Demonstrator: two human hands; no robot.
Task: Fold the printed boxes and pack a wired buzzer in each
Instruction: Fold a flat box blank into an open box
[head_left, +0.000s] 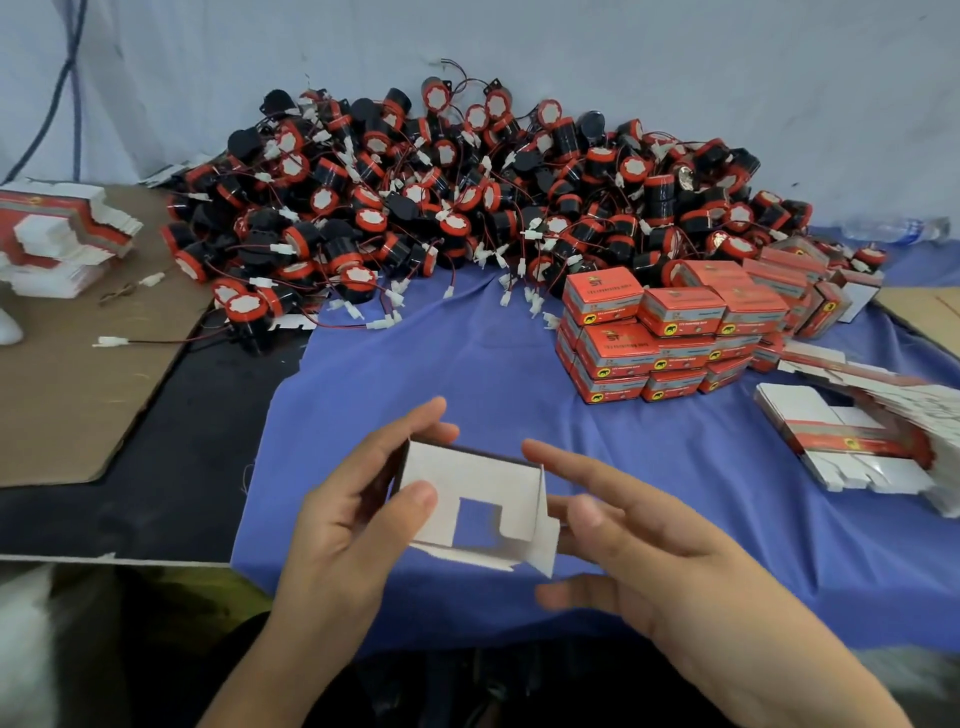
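Observation:
An opened-up box (478, 499), its white inside facing me, hangs above the blue cloth near the front edge. My left hand (358, 509) grips its left side, thumb on the inner wall and fingers behind. My right hand (639, 551) is at the box's right side with fingers stretched out, touching the loose right flap. A big heap of black and red wired buzzers (467, 202) lies at the back. Several closed orange boxes (670, 332) are stacked at the right.
Flat unfolded boxes lie in a fanned stack at the right (862, 441) and in another stack at the far left (57, 239). Brown cardboard (67, 374) covers the left of the table. A plastic bottle (898, 228) lies at the back right.

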